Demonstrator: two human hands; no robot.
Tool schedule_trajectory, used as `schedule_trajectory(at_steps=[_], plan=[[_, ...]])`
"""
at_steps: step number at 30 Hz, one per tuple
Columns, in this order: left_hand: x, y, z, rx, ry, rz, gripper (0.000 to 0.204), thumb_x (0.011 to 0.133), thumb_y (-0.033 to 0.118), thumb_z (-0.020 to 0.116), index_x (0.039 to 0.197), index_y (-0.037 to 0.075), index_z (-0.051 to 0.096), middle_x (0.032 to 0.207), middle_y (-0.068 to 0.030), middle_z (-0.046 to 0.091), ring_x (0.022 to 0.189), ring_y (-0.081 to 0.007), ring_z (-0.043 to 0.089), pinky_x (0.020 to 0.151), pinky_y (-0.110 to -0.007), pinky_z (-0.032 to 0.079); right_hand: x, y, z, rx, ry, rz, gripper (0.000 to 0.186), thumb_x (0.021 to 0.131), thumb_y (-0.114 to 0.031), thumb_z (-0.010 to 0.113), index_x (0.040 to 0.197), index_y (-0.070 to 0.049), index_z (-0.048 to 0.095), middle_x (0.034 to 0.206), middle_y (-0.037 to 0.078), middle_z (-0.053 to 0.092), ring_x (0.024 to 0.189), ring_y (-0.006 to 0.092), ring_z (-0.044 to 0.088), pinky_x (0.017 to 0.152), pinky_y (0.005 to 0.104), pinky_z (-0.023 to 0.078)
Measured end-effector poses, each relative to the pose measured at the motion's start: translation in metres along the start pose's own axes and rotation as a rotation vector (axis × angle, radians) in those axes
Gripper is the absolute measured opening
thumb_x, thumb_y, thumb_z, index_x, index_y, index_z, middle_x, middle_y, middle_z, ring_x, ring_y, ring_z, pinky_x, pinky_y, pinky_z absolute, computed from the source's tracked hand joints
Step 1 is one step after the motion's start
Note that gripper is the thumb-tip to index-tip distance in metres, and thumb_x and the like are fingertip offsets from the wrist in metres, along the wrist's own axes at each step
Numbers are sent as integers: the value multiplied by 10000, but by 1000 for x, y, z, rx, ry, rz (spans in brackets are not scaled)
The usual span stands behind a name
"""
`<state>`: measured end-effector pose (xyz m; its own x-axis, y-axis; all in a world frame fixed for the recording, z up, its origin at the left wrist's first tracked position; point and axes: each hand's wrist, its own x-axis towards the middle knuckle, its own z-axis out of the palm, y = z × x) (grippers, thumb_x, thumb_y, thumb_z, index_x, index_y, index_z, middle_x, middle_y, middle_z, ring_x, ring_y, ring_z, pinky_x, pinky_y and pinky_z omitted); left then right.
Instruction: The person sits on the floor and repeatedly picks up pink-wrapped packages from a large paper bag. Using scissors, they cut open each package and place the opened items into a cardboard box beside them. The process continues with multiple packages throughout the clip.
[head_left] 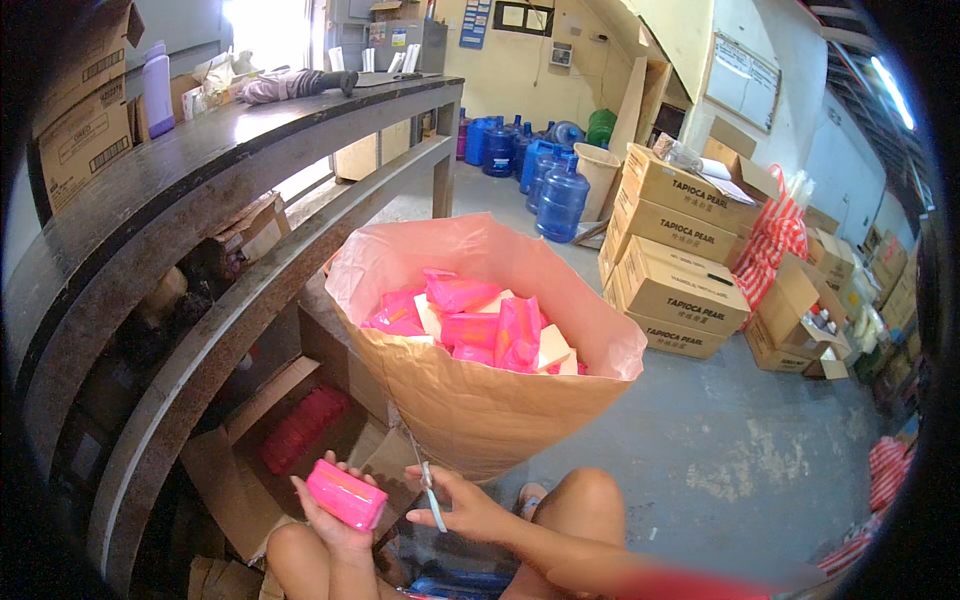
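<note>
My left hand point(340, 533), palm up, is closed around a pink plastic-wrapped block point(346, 494). Just right of it, my right hand point(474, 508) grips a pair of scissors point(429, 484) with pale handles; the blades point up toward the sack. Beyond both hands stands a large brown paper sack point(470, 420), its mouth wide. Inside lie several pink wrapped packs point(518, 333) and some cream-coloured pieces point(553, 347). To the left, an open cardboard box point(215, 478) holds a row of red packs point(305, 430).
A long dark-topped table point(190, 165) runs along the left, over boxes. Blue water jugs point(563, 200) stand at the back. Stacked cartons point(680, 275), a red-striped bag point(775, 245) and an open carton point(790, 315) line the right side. My bent knees point(590, 505) frame the lower edge.
</note>
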<state>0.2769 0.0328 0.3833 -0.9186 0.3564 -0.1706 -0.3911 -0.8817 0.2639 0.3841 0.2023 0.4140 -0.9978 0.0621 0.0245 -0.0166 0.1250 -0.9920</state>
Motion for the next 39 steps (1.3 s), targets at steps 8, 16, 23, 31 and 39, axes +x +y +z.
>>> schedule_trajectory(at_steps=[8,16,23,31,39], plan=[[8,28,-6,-55,-33,90,672,889,625,542,1185,23,580,959,-98,659,867,-226,645,810,-383,539,-7,-1,-13,-516,-454,43,467,861,-287,684,1229,-42,533,1060,160,633,991,341,603,849,401,461],[6,28,-20,-71,-24,91,768,853,663,558,1256,10,528,1002,-121,641,873,-243,631,807,-387,531,-15,8,-7,177,-742,354,228,897,-214,691,1012,-23,648,884,-3,630,825,61,545,723,243,444],[0,30,-19,-103,-78,48,824,840,701,533,1312,26,484,1014,-101,638,883,-229,634,798,-401,528,-18,19,1,227,-646,402,304,897,-219,695,1102,1,647,995,1,655,938,81,570,829,242,454],[-6,30,-15,-72,-96,41,835,841,722,504,1322,40,481,1017,-86,633,856,-217,631,772,-391,523,-14,22,7,172,-622,447,330,881,-238,708,1121,-13,676,982,-8,664,909,79,561,822,245,451],[-10,26,-13,-21,-108,26,873,840,758,450,1347,48,451,1001,-83,608,809,-239,623,737,-420,534,-17,19,5,207,-589,387,327,898,-293,682,1069,-14,672,965,1,664,891,85,567,797,255,455]])
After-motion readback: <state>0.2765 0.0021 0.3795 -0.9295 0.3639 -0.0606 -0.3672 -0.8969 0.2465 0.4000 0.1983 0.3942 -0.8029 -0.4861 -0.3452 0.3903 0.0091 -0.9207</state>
